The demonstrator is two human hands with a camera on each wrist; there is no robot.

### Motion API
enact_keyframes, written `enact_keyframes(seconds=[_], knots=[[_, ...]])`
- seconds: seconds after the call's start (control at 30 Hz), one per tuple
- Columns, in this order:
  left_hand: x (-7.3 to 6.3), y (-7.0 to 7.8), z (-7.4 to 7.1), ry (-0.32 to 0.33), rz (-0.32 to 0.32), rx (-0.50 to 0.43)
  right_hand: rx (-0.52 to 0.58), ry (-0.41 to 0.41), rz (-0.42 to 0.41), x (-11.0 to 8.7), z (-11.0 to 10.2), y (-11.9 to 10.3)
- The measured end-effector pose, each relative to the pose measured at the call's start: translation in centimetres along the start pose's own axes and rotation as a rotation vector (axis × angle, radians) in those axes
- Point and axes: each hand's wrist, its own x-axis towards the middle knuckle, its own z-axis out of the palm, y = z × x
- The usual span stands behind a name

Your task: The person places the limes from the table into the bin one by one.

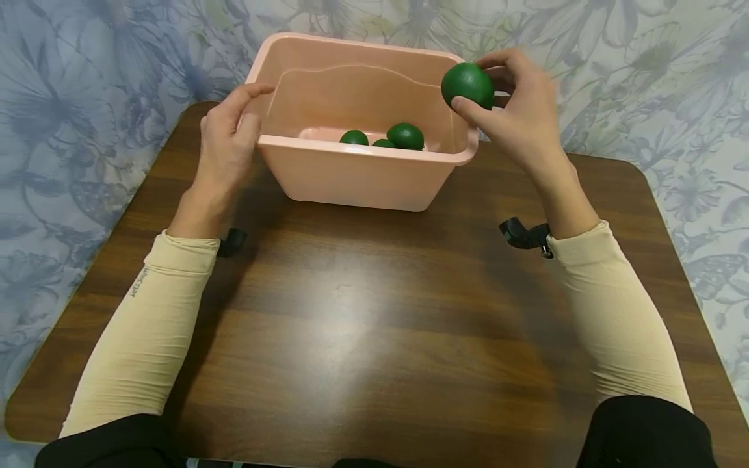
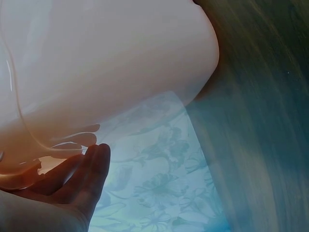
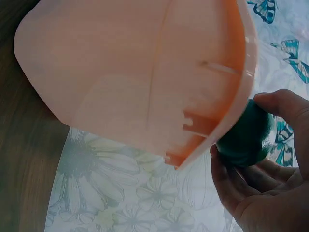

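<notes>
A pale pink plastic tub [image 1: 357, 175] stands at the far side of the table. My left hand [image 1: 225, 136] grips its left rim, and in the left wrist view the fingers [image 2: 99, 164] curl under the edge from outside. My right hand [image 1: 523, 114] holds a smooth dark green oval fruit [image 1: 468, 86] between thumb and fingers, at the tub's right rim. The right wrist view shows this green fruit [image 3: 246, 137] partly behind the rim. Inside the tub lie a larger green fruit [image 1: 406, 136] and two partly hidden ones, cut off by the front wall.
The brown wooden table [image 1: 351, 312] extends from the tub to my body. Behind it rises a wall with floral paper [image 1: 608, 71]. A black wrist mount [image 1: 523, 235] sticks inward from the right wrist, and another black mount [image 1: 232, 242] from the left.
</notes>
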Motion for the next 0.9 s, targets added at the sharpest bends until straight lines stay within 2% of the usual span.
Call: enact_keyframes(seconds=[0.17,0.33,0.43,0.9], knots=[[-0.2,-0.2,0.2,-0.015,0.005,0.004,-0.021,-0.044,-0.007,-0.1,0.7,0.2],[-0.2,-0.5,-0.1,-0.002,0.001,0.005,-0.101,-0.079,0.013,-0.1,1.0,0.3],[-0.2,-0.6,-0.3,0.0,0.004,-0.001,-0.108,-0.074,0.044,-0.4,0.8,0.6],[0.0,-0.6,-0.5,-0.002,-0.002,0.002,-0.08,-0.086,0.148,-4.2,-1.0,4.4]])
